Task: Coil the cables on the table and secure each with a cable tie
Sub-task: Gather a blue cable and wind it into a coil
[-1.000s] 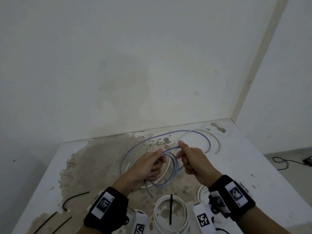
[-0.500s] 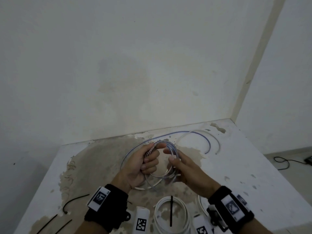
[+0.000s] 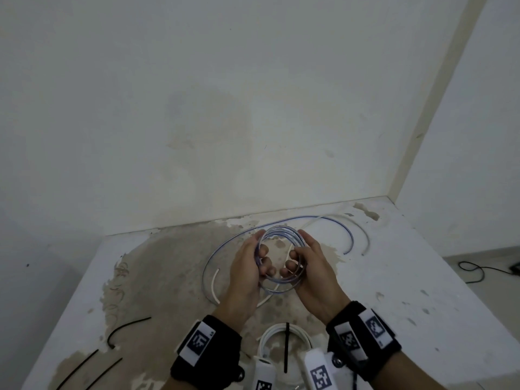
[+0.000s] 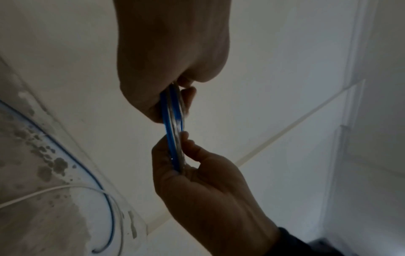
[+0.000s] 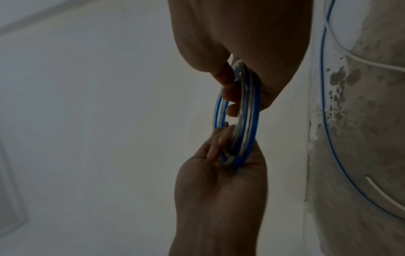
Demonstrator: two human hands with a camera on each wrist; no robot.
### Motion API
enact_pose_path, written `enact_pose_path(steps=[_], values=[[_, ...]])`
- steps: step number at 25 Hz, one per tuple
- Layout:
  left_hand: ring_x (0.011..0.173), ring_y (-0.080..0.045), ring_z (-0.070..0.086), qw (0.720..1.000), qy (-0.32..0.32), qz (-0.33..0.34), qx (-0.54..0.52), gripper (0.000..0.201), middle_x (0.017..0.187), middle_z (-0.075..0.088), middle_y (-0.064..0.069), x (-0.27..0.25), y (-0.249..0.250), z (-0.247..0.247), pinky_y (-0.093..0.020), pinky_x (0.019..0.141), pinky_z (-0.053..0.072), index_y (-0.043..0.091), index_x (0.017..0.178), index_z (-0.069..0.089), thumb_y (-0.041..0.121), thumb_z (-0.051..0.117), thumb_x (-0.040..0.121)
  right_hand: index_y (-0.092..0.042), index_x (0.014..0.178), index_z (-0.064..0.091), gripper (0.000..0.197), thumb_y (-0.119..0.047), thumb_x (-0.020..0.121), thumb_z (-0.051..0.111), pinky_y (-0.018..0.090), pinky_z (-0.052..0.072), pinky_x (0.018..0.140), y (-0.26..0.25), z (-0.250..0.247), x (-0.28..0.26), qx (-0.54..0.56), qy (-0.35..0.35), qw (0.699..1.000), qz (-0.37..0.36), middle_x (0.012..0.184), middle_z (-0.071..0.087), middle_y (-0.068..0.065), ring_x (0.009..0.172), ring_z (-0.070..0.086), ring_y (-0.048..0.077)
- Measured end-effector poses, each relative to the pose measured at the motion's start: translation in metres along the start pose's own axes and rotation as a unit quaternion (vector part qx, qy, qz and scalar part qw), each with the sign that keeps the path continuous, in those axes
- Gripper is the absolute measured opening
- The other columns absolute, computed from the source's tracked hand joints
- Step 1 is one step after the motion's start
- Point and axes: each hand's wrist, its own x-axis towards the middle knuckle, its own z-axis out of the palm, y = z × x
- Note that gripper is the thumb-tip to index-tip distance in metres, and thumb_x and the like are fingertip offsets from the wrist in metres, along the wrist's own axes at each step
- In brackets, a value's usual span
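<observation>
A clear cable with a blue stripe is partly wound into a small coil held above the table. My left hand grips the coil's left side and my right hand grips its right side, fingers curled through the ring. The wrist views show the coil edge-on between the two hands. The cable's loose tail lies in a wide arc on the table behind the hands. A white cable lies loose beside that arc.
A coiled white cable with a black tie across it sits near the front edge. Three loose black cable ties lie at the front left. The stained white table meets a wall behind; its right edge drops to the floor.
My right hand went from pinching a strand beside the coil to gripping the coil's right side. The coil now has more loops, looks rounder and sits slightly farther from me.
</observation>
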Motion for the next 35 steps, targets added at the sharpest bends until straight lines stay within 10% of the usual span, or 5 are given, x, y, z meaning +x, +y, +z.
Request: enact_pose_path(steps=[6, 10, 19, 22, 35], values=[[0.041, -0.007, 0.025, 0.996, 0.042, 0.015, 0.079, 0.028, 0.065, 0.056, 0.001, 0.002, 0.008, 0.000, -0.019, 0.037, 0.021, 0.017, 0.115, 0.065, 0.015, 0.043, 0.099, -0.038, 0.140, 0.045, 0.054, -0.004, 0.098, 0.052, 0.037, 0.057, 0.061, 0.002, -0.004, -0.010, -0.182, -0.015, 0.978, -0.096, 0.109, 0.060, 0.017, 0.070, 0.068, 0.024], [0.058, -0.014, 0.061, 0.994, -0.054, -0.026, 0.089, 0.028, 0.092, 0.074, -0.006, 0.001, 0.019, -0.008, -0.020, 0.042, 0.043, 0.018, 0.122, 0.064, 0.014, 0.045, 0.100, -0.030, 0.124, 0.058, 0.033, -0.010, 0.098, 0.055, 0.025, 0.051, 0.053, -0.004, -0.008, -0.014, -0.277, -0.020, 0.950, -0.144, 0.100, 0.065, 0.016, 0.056, 0.061, 0.020], [0.045, -0.011, 0.052, 0.984, -0.130, -0.097, -0.075, 0.033, 0.109, 0.072, -0.011, -0.006, 0.017, 0.000, -0.020, 0.042, 0.047, 0.011, 0.124, 0.062, 0.025, 0.042, 0.102, -0.014, 0.111, 0.050, 0.011, -0.010, 0.103, 0.044, 0.028, 0.041, 0.044, -0.004, -0.007, -0.005, -0.143, -0.012, 0.986, -0.086, 0.081, 0.048, 0.008, 0.048, 0.038, 0.013], [0.059, -0.018, 0.065, 0.990, -0.099, -0.098, -0.012, 0.043, 0.074, 0.064, -0.004, -0.001, 0.008, -0.002, -0.033, 0.070, 0.055, 0.000, 0.113, 0.066, 0.031, 0.038, 0.104, -0.018, 0.120, 0.055, 0.023, -0.009, 0.104, 0.041, 0.028, 0.041, 0.046, -0.010, -0.010, 0.003, -0.094, 0.023, 0.991, -0.094, 0.078, 0.045, 0.004, 0.048, 0.038, 0.013], [0.034, -0.004, 0.020, 0.985, -0.068, -0.112, 0.109, 0.033, 0.049, 0.033, 0.004, 0.001, 0.012, -0.005, -0.016, 0.029, 0.017, 0.008, 0.125, 0.057, 0.020, 0.035, 0.103, -0.022, 0.123, 0.063, 0.029, -0.011, 0.098, 0.052, 0.031, 0.043, 0.047, -0.013, -0.017, -0.006, -0.184, -0.082, 0.977, -0.067, 0.081, 0.054, 0.008, 0.049, 0.039, 0.017]])
